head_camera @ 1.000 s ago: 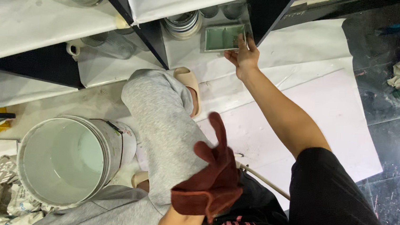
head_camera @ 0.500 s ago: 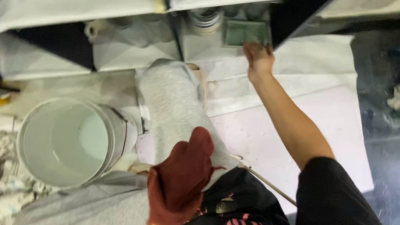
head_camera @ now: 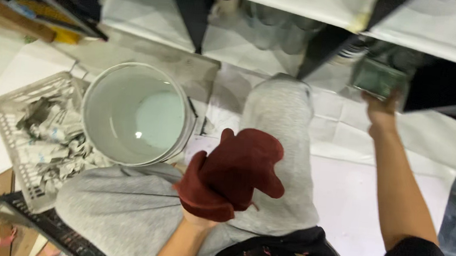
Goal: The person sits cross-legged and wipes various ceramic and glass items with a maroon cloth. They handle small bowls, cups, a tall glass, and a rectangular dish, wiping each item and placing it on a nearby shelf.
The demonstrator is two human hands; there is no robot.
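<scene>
Sheets [head_camera: 352, 197] of white paper are covering the floor w/ the person sitting on them, grey-trousered leg [head_camera: 283, 148] stretching fwd toward the black shelf [head_camera: 321, 48]. The shelf's dividers are standing over paper-lined bays at top of view. A white bucket [head_camera: 134, 112] is sitting left of the leg, just beside the knee area, w/ pale paint pooling at its bottom. A plastic basket [head_camera: 16, 127] of crumpled paper is touching the bucket's left side.

Right hand [head_camera: 381, 105] is reaching up w/ arm fully out to the shelf's right bay; it's gripping the near edge of a green tray [head_camera: 378, 80], fingers curling onto it, though blur is hiding the exact hold. The tray is sitting at the mouth of that bay, next to a stack of tins [head_camera: 350, 53].

Left hand [head_camera: 232, 177] is wearing a dark red mitt, hovering over the lap, thumb sticking out right, holding nothing.
</scene>
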